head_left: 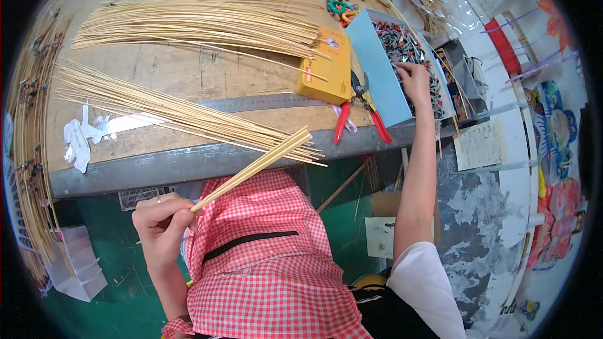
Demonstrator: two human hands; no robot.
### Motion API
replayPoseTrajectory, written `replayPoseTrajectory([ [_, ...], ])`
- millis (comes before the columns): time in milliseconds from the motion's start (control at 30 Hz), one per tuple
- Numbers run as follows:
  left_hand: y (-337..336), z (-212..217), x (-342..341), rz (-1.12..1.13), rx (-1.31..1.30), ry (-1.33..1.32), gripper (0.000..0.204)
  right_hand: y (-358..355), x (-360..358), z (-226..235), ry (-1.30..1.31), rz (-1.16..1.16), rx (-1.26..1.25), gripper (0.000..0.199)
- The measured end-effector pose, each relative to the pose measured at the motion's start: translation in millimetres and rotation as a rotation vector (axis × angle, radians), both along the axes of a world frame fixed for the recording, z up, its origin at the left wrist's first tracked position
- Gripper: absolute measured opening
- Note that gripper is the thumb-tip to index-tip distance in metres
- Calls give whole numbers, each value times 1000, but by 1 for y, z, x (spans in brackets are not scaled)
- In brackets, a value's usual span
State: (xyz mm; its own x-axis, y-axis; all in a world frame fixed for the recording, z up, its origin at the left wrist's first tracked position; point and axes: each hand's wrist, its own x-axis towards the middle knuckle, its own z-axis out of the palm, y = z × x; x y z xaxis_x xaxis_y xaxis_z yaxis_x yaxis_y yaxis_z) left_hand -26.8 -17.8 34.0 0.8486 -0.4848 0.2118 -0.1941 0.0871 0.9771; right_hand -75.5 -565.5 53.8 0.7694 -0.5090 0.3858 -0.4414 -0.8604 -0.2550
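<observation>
A small bunch of thin bamboo sticks (251,170) is pinched in my left hand (164,223), in front of the table's near edge. The sticks slant up to the right, their far ends over a loose bundle of bamboo sticks (188,108) on the table. My right hand (416,85) reaches into a light blue box (375,66) at the right. Small dark metal clips with red bits (402,41) fill this box. My right fingers are drawn together among the clips, and whatever they grip is hidden.
A larger bundle of sticks (195,24) lies farther back, its right ends by a yellow box (328,69). Red-handled pliers (377,122) and a steel ruler (251,102) lie nearby. Sticks with clips (28,107) stand at the far left. White scraps (76,144) rest near the left edge.
</observation>
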Motion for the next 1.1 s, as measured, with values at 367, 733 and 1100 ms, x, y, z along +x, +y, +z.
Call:
replayPoseTrajectory([
  [367, 8, 4, 5, 40, 97, -35, 8, 60, -9, 26, -730, 169, 803, 20],
  [733, 8, 5, 6, 47, 38, -34, 6, 316, 15, -7, -404, 693, 1443, 13],
  [1100, 2, 1, 2, -32, -25, -46, 7, 377, 21, -24, -156, 919, 1827, 19],
])
